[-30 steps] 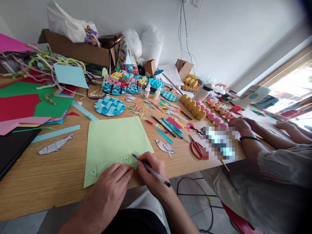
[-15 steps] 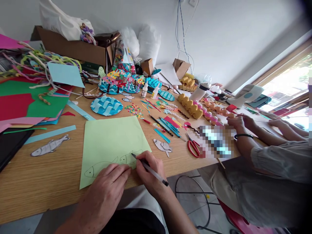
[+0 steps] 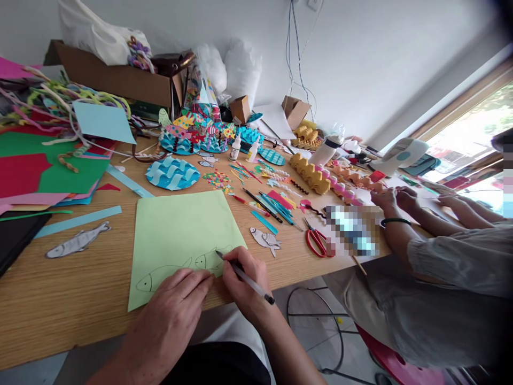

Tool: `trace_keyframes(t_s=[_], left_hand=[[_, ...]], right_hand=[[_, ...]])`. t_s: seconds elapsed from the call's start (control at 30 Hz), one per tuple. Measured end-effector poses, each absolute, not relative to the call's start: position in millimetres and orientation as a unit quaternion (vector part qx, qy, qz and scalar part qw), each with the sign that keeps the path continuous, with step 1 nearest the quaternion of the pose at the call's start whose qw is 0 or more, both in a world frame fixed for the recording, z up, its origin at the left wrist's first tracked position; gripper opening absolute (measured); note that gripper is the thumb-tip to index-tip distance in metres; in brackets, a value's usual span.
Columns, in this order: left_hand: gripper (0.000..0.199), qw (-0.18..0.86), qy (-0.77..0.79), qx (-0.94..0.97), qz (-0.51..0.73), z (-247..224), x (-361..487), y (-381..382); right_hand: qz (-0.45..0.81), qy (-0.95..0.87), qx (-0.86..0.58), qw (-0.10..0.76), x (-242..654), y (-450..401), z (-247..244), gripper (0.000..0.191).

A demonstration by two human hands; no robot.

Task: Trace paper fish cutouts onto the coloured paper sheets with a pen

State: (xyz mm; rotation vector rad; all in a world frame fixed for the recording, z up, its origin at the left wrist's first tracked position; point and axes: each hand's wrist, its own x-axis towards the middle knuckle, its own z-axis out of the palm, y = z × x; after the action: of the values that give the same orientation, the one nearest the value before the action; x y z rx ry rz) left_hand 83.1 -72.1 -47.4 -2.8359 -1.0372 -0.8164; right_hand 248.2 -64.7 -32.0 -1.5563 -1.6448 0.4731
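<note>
A light green sheet of paper (image 3: 182,224) lies near the table's front edge, with two fish outlines drawn along its lower part. My right hand (image 3: 248,280) grips a pen (image 3: 253,286), its tip touching the paper on the smaller fish drawing (image 3: 203,261). Flat on the sheet's lower edge rests my left hand (image 3: 176,305), fingers stretched out and covering part of the larger fish drawing (image 3: 146,282). A grey cut-out fish (image 3: 78,240) lies left of the sheet. To its right are paired cut-out fish (image 3: 265,240).
Red-handled scissors (image 3: 316,241) lie on the right, beside a blurred patch. Pencils and blue strips (image 3: 276,207), glue bottles (image 3: 235,148) and a blue woven disc (image 3: 172,173) are behind the sheet. At the right, another person's hands (image 3: 387,200) work over the table.
The view has shifted slightly, so everything sits a little further left. Both hands keep their places on the paper, and the pen tip stays on the smaller fish.
</note>
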Motion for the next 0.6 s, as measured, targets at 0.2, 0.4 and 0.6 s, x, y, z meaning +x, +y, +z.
trace_keyframes(t_s=[0.2,0.4,0.6], left_hand=[[0.040,0.009,-0.337,-0.904,-0.263,-46.2,83.4,-71.2],[0.040,0.004,-0.333,-0.909,-0.250,-44.0,83.2,-70.4],[0.041,-0.012,-0.339,-0.907,-0.250,-44.2,82.9,-70.0]], right_hand=[[0.221,-0.636,-0.612,0.414,250.5,-64.6,-35.9,0.009],[0.226,-0.639,-0.616,0.401,249.0,-63.2,-34.5,0.010],[0.223,-0.642,-0.618,0.395,249.2,-63.5,-35.9,0.010]])
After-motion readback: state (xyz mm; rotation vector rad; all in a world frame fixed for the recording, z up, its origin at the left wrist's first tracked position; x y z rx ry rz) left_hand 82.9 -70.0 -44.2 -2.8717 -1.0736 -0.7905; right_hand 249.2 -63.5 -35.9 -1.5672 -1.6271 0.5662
